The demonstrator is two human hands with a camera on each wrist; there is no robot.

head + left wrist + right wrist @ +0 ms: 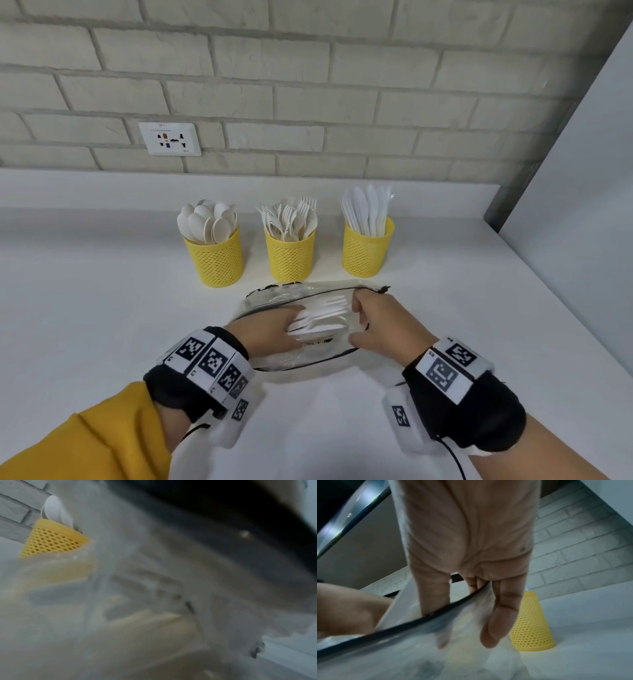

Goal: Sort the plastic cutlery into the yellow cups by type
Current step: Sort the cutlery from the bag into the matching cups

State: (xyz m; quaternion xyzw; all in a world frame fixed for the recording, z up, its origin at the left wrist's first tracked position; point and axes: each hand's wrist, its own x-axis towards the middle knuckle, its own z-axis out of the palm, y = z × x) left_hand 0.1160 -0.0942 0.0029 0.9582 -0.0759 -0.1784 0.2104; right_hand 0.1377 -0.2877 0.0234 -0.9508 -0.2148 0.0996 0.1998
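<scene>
Three yellow mesh cups stand in a row near the wall: spoons (213,255), forks (289,256), knives (368,253). In front of them a clear zip bag (274,358) with black trim lies on the white counter. My left hand (294,327) reaches into the bag's mouth, its fingers around a bundle of white plastic cutlery (325,317). My right hand (356,322) pinches the bag's rim (412,624) at the right, thumb inside and fingers outside, holding the mouth apart. The left wrist view is blurred by plastic; only the spoon cup (51,540) is sharp there.
A white brick wall with a socket plate (169,138) runs behind the cups. A white panel (582,164) rises at the right. The counter (85,308) stretches left of the bag. The knife cup (531,626) stands just past my right fingers.
</scene>
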